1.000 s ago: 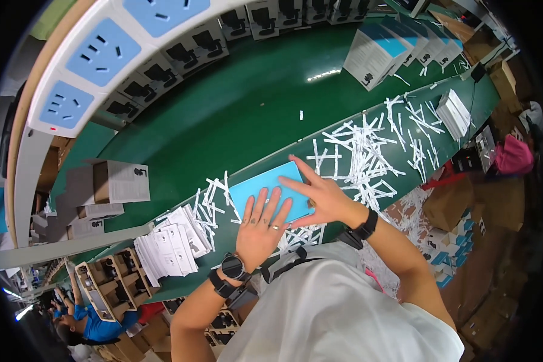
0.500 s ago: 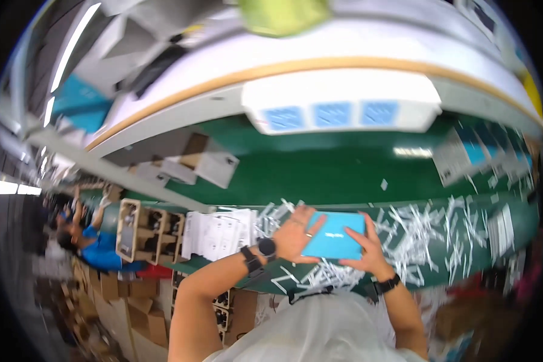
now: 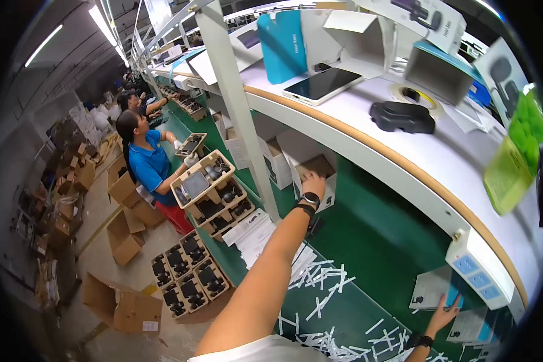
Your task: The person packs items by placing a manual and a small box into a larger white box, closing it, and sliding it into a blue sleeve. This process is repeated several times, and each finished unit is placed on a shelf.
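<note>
I've got the left hand [image 3: 313, 184] out at the open white box [image 3: 330, 192], which sits on the green bench [image 3: 368, 241] below the shelf [image 3: 350, 142]. Left grip: fingers bent at the box mouth; I can't tell if they pinch the wall or anything inside, since the hand covers that spot. Brown shows inside; the depth of it is too dark to read.

Right hand [image 3: 444, 313] is far off at lower right, fingers on the blue part of a blue-and-white box [image 3: 427, 291]. Right grip: can't tell if it's closed on the box or just resting there. The white power strip [image 3: 478, 276] overhangs that corner, so I don't get the box's far side. Right forearm is cut off by the lower edge.

Paper strips [image 3: 320, 277] litter the bench near me; the pile runs out of view at the bottom. Paper sheets [image 3: 253, 235] lie left of them, partly behind my left forearm. The green bag [image 3: 507, 181] at far right sits near the dark rim, contents hard to make out.
</note>
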Motion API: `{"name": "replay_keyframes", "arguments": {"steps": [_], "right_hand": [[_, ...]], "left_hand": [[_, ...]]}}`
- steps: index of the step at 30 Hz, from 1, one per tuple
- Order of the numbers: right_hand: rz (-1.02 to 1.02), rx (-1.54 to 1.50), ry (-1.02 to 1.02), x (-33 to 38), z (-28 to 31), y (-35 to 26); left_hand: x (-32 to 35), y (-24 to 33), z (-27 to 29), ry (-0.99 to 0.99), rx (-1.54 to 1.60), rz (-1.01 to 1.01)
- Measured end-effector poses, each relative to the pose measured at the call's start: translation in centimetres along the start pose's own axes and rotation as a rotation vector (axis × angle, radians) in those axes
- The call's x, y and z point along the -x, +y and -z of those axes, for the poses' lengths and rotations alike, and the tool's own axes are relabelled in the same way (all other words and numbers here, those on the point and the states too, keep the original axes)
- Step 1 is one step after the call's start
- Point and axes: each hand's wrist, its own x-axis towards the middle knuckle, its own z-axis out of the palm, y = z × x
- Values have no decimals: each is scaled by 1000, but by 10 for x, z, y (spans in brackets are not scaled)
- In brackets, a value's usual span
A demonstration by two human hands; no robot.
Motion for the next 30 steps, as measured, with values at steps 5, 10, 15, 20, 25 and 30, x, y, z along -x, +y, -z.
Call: {"name": "replay_keyframes", "arguments": {"steps": [5,10,15,20,25,30], "right_hand": [[166,-27,-66,-11,56,45],[-346,-322,-432,129,78,-10],[-473,-240,-461,236,112,-55],[-546,-209,-574,301,99,-77],[-629,-144,-630,336,104,-59],[-358,-388,-758,365,62,25]], "left_hand": [[-16,35,35,-246,79,-309],[21,-10,55,-173,326,-467],[100,38,203,166,945,-862],[261,73,194,32,1181,-1254],[322,96,209,-191,1045,-1222],[315,88,238,-141,882,-1132]]}}
